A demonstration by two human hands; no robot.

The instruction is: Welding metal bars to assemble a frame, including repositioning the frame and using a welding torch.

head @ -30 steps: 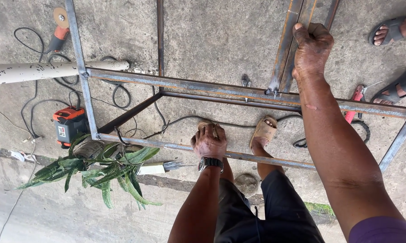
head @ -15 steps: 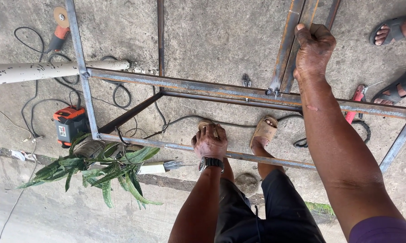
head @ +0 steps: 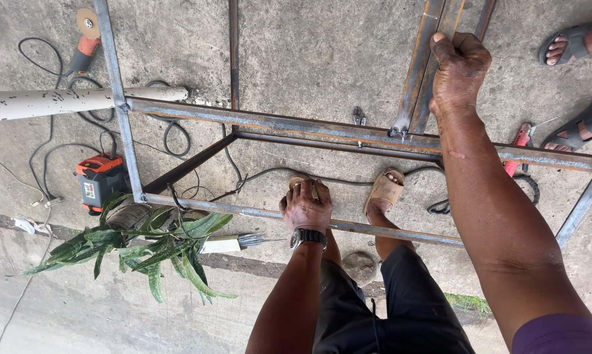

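Nothing moved; left hand (head: 307,206) fingers clasp frame bar (head: 243,213); right hand (head: 458,69) fingers grip upper bar (head: 419,65).

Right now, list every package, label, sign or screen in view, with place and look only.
Small rectangular label: on the side of the orange-and-black boxy power unit, on the concrete at left, beside the grey steel frame; pale, with dark marks.
No packages, signs or screens.
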